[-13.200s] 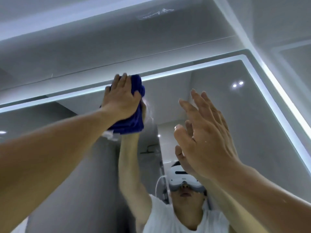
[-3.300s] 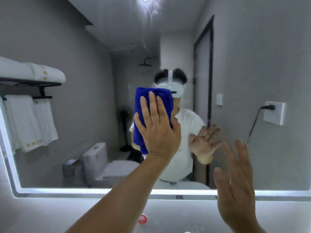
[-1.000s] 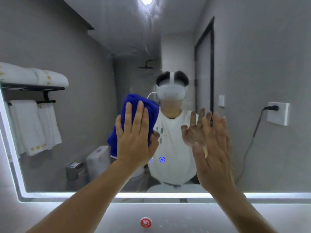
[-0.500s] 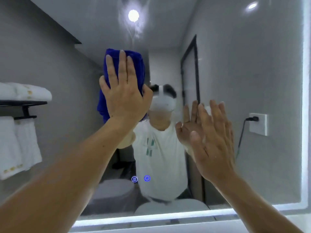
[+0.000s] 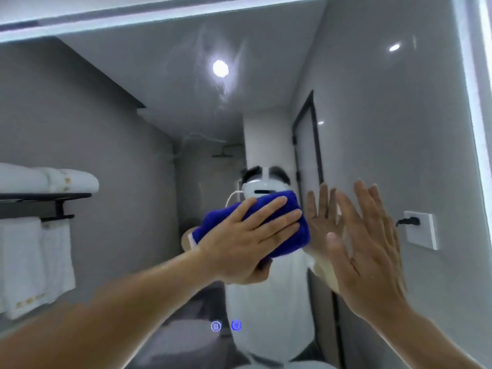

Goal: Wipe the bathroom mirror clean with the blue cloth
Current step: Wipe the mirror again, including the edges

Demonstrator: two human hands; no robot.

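The bathroom mirror [image 5: 372, 134] fills the view, with a lit strip along its top and right edges. Faint streaks show on the glass near the reflected ceiling light. My left hand [image 5: 247, 241] presses the folded blue cloth [image 5: 290, 235] flat against the glass at mid-height, fingers straight and pointing right, thumb under the cloth. My right hand [image 5: 370, 246] stands upright just right of the cloth, fingers straight, palm towards the glass; whether it touches is unclear.
Two small glowing touch icons [image 5: 226, 326] sit low on the mirror. Reflected in the glass are a towel shelf with white towels [image 5: 37, 235] on the left, a dark door frame [image 5: 306, 145] and a wall socket [image 5: 420, 230] on the right.
My left hand has swept the cloth down and to the right from the upper glass and turned sideways. The view has tilted up, showing the mirror's top edge. My right hand barely moved.
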